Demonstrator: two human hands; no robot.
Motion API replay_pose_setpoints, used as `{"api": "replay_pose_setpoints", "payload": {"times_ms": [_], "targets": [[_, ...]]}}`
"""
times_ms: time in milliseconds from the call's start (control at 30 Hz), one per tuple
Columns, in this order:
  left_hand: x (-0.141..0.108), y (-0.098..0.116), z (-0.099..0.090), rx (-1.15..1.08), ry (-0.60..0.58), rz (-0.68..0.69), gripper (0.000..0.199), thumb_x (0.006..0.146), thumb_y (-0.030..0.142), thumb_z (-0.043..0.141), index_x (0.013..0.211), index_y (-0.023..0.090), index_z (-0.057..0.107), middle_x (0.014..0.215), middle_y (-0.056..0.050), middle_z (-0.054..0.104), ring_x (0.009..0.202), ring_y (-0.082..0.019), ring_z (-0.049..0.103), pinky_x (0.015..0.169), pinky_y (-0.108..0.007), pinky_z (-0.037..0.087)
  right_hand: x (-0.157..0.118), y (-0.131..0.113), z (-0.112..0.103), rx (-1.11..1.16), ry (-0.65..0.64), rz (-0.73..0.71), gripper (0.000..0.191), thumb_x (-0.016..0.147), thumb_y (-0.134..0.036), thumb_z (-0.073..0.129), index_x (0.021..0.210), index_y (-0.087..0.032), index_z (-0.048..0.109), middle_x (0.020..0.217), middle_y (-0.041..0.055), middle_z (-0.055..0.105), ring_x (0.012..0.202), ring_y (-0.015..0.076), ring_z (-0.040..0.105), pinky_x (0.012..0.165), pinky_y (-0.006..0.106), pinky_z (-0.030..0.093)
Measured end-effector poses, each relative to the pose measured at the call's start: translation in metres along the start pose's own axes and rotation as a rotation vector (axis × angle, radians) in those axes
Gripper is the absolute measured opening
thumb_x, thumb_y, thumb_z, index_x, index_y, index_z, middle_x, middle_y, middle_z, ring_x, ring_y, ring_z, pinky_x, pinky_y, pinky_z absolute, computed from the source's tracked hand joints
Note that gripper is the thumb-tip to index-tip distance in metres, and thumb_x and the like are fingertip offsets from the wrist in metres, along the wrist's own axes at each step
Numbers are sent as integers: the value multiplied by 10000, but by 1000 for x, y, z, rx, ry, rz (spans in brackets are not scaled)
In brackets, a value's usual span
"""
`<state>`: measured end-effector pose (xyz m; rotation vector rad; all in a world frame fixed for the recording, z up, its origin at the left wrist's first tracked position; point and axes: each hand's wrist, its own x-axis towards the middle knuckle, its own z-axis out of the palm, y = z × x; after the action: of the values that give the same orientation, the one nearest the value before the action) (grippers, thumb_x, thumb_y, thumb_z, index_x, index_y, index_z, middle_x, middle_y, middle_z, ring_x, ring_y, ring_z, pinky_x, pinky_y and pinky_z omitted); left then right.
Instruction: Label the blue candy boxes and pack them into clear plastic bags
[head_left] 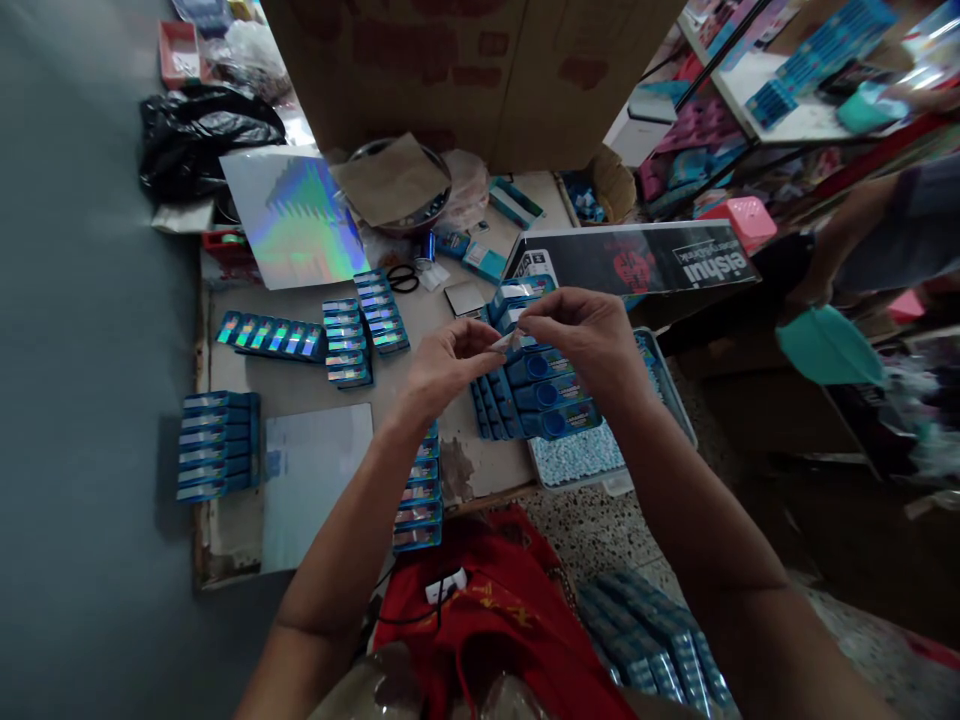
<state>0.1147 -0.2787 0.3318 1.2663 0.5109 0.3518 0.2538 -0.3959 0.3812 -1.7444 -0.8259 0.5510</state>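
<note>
Delicately, the left hand (pixel 439 372) and right hand (pixel 596 338) pinch a small pale strip (pixel 505 343) in their fingers above blue plastic cases (pixel 555 392), probably to control both ends.

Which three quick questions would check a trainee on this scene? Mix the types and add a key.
1. True or false: the left hand and right hand meet at a small pale piece.
2. What fills the tub?
A) scissors
B) pale beads
C) black bags
3. Fill in: the cloth with yellow marks, below the hands in view, is ____.

Key: 1 true; 2 B; 3 red.
</note>
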Motion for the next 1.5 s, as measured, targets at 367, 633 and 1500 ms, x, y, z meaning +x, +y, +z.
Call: {"api": "replay_pose_setpoints", "payload": {"times_ms": [367,633,1500], "targets": [[-13,-9,-4,-109,192,-54,415,638,556,911,748,187,756,687,-21,680,619,-117,574,636,-275,516,-8,4,0,118,46,105,131,721,-345,839,766,-245,766,756,2,748,674,156,646,656,330,550],[-36,-1,15,142,459,176,207,815,366,805,693,211,742,651,0,665,640,-133,577,632,-269,469,-27,11,10,105,105,39,144,830,-363,754,782,-241,696,772,-16,663,718,145,588,708,321,512],[-19,-18,34,313,233,-5,442,829,556,759,584,201,662,515,10,568,512,-116,451,521,-267,309,-43,38,-18,-399,316,-26,112,793,-278,712,685,-250,695,708,0,664,679,174,559,663,346,459]]}}
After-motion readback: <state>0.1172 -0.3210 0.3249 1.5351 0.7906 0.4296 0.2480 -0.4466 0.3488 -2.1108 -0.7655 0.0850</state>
